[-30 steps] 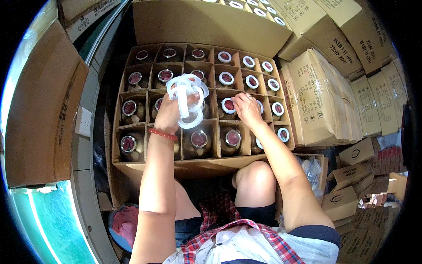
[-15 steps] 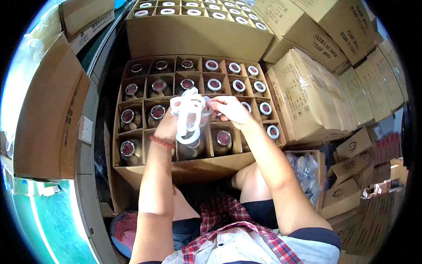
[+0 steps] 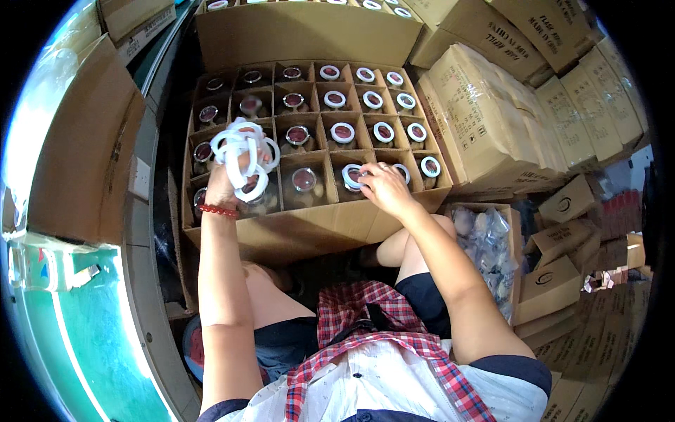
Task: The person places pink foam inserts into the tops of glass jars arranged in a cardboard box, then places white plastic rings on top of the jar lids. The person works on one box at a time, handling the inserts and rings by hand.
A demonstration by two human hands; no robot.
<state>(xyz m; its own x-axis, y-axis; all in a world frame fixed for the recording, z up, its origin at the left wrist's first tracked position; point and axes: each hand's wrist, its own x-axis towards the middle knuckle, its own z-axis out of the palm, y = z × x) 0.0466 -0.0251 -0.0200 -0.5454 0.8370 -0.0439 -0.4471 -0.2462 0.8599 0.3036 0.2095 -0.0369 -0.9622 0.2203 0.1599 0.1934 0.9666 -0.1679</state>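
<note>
A divided carton (image 3: 330,228) before me holds rows of glass bottles, one in each cell. Over its left side, my left hand (image 3: 221,187) is closed on a loose bunch of white plastic rings (image 3: 242,156). At the front row, my right hand (image 3: 387,190) pinches one white ring (image 3: 344,176) at a bottle mouth; whether it is fully seated I cannot tell. A bare-mouthed bottle (image 3: 304,180) stands in the cell to its left. Bottles toward the right, such as one in the second row (image 3: 342,132), wear white rings; those toward the left show bare rims.
Behind stands another carton (image 3: 302,35) of ringed bottles. Sealed cartons (image 3: 485,119) are stacked on the right. By my right knee is an open box (image 3: 485,246) of plastic-wrapped pieces. An upright brown carton (image 3: 84,155) stands left, above a green surface (image 3: 98,316).
My hands have drawn apart: the left moved left with the bunch of rings, the right came down to a front-row bottle. That bottle's mouth was bare and now has a white ring at it.
</note>
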